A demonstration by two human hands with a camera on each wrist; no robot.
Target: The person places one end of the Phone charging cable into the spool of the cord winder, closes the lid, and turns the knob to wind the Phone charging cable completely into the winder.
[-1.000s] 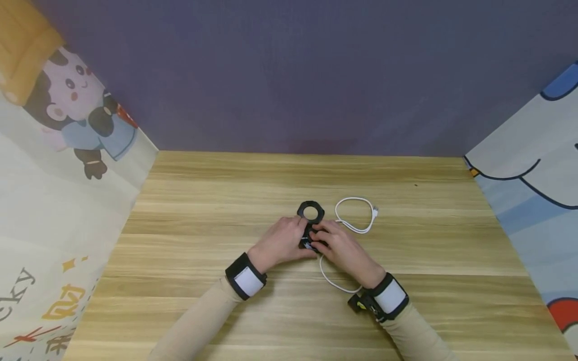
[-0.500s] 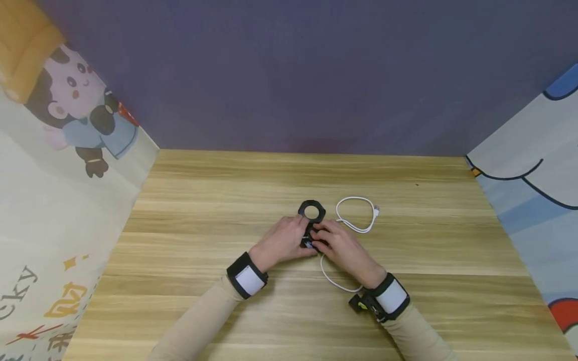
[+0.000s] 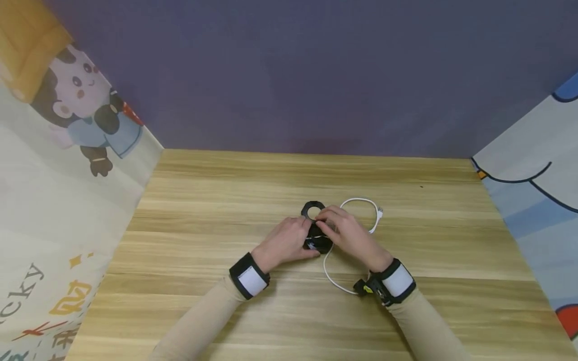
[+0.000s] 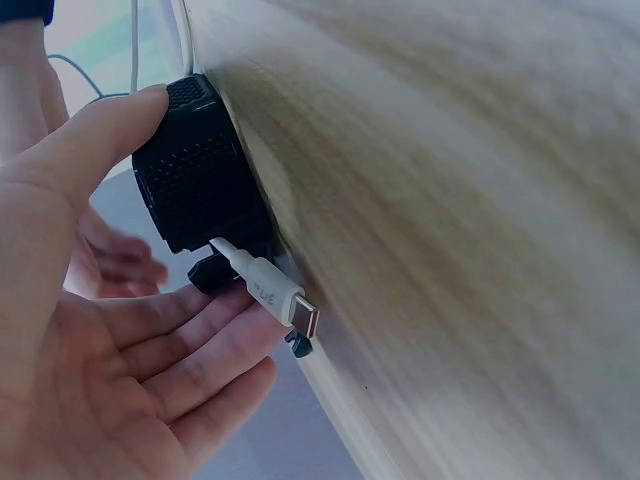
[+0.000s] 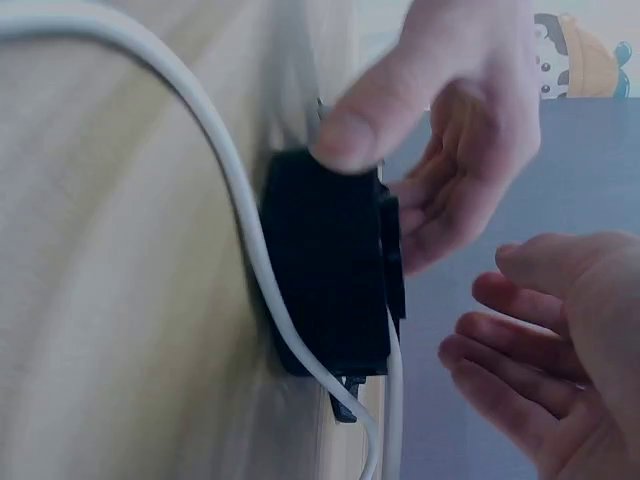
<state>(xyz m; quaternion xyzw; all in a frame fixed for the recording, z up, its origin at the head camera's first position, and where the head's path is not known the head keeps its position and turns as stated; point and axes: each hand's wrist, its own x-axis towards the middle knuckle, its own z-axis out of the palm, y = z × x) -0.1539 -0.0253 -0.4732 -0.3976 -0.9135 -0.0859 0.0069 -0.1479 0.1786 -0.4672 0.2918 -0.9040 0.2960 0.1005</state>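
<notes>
A small black device lies mid-table, with a ring (image 3: pixel 311 209) at its far end and a blocky body (image 3: pixel 318 242). My left hand (image 3: pixel 288 240) grips the body (image 4: pixel 200 185), thumb on one side and fingers on the other. A white cable (image 3: pixel 360 201) loops on the table to the right; its USB-C plug (image 4: pixel 283 298) lies by my left fingers, not plugged in. The cable (image 5: pixel 205 135) runs along the black body (image 5: pixel 330 275). My right hand (image 3: pixel 348 231) hovers over the ring end; its fingers (image 5: pixel 530 345) are loosely spread and hold nothing.
The wooden table (image 3: pixel 217 200) is boxed in by a purple back wall (image 3: pixel 316 75) and cartoon-printed side panels (image 3: pixel 67 175). The cable's far plug (image 3: pixel 380 213) lies right of the hands, and another loop (image 3: pixel 336 285) lies near my right wrist.
My right hand has moved forward from the device's body to over the ring end. The cable loop near it has shifted slightly. My left hand stays on the body.
</notes>
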